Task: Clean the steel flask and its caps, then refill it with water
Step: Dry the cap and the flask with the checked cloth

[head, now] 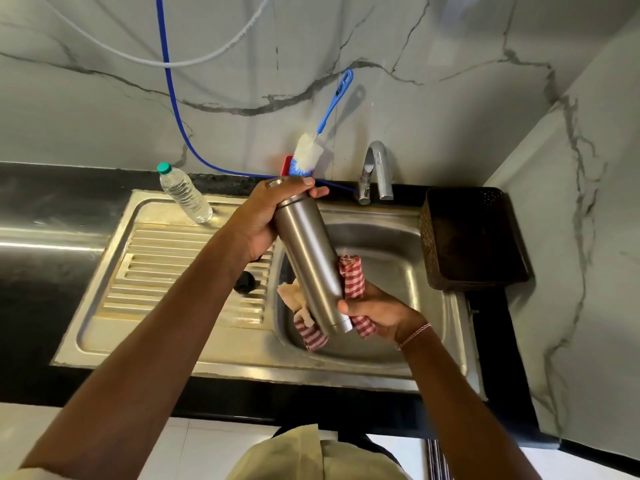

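The steel flask [306,254] is held tilted above the sink basin [391,244], its capped top pointing away from me. My left hand [266,216] grips it around the top end. My right hand [375,311] holds a red-and-white striped cloth [353,275] wrapped around the flask's lower end; parts of the cloth hang below the flask. A black cap [244,282] lies on the ribbed drainboard [166,265] to the left of the basin.
A clear plastic water bottle [185,194] with a green cap stands at the drainboard's back edge. A blue-handled bottle brush [311,150] leans on the marble wall. The tap [375,174] is behind the basin. A dark brown basket [474,237] sits at the right.
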The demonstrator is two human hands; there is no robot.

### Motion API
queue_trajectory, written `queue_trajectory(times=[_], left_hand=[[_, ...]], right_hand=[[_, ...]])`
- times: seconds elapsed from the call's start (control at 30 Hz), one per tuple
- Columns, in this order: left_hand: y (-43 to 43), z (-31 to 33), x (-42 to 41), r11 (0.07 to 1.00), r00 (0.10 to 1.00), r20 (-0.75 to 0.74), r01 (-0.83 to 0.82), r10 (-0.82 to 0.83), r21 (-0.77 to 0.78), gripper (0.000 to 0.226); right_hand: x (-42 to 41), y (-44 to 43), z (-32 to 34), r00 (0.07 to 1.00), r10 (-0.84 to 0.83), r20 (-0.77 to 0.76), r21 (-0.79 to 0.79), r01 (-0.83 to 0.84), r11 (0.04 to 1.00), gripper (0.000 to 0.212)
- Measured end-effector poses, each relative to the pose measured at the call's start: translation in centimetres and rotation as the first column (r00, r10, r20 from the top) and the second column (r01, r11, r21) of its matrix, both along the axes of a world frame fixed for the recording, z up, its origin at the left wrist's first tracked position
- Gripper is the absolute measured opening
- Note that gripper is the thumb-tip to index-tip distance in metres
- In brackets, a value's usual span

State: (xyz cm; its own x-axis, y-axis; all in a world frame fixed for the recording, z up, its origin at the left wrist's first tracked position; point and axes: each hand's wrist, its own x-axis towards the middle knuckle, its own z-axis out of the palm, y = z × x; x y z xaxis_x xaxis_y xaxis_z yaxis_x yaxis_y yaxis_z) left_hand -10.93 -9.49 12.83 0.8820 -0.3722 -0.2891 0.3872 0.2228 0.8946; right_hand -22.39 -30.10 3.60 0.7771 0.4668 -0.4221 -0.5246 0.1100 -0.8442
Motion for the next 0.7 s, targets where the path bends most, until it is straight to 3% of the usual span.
queue_trajectory(times=[0.13,0.23,0.3,0.4,0.47,0.57,0.7], left_hand=[[-0.7,0.8,-0.2,0.948,0.969,0.06,-0.246,0.239,0.202,0.016],[-1.2,0.1,-0.4,0.865,0.905,0.033,-0.417,0.425,0.279,0.014],[-1.7,-0.6,-0.4,0.788,0.825,0.013,-0.544,0.564,0.289,0.021],[-2.3,-1.5,-0.7,0.683,0.715,0.005,-0.671,0.7,0.287,0.032],[-3.1,-1.9,-1.6,0.666,0.695,0.018,-0.696,0.719,0.27,0.026],[-4.3,-2.6,-3.0,0.698,0.733,0.123,-0.676,0.669,0.236,0.026],[-4.4,-3.1,-3.5,0.725,0.766,0.202,-0.643,0.611,0.246,0.031]], right_hand=[[0.7,0.9,-1.8,0.994,-0.096,0.05,0.021,0.095,0.995,0.074],[0.5,2.0,-2.4,0.971,-0.207,0.118,-0.108,0.22,0.97,0.078],[-0.2,3.3,-2.5,0.91,-0.394,0.13,-0.148,0.411,0.899,0.079],[-1.0,5.0,-2.5,0.772,-0.636,-0.013,0.029,0.636,0.771,0.07],[-0.6,6.1,-2.6,0.636,-0.741,-0.217,0.115,0.77,0.627,0.068],[0.2,6.7,-2.8,0.426,-0.783,-0.453,0.087,0.895,0.437,0.079],[0.1,6.2,-3.4,0.401,-0.821,-0.407,0.036,0.905,0.425,0.079]])
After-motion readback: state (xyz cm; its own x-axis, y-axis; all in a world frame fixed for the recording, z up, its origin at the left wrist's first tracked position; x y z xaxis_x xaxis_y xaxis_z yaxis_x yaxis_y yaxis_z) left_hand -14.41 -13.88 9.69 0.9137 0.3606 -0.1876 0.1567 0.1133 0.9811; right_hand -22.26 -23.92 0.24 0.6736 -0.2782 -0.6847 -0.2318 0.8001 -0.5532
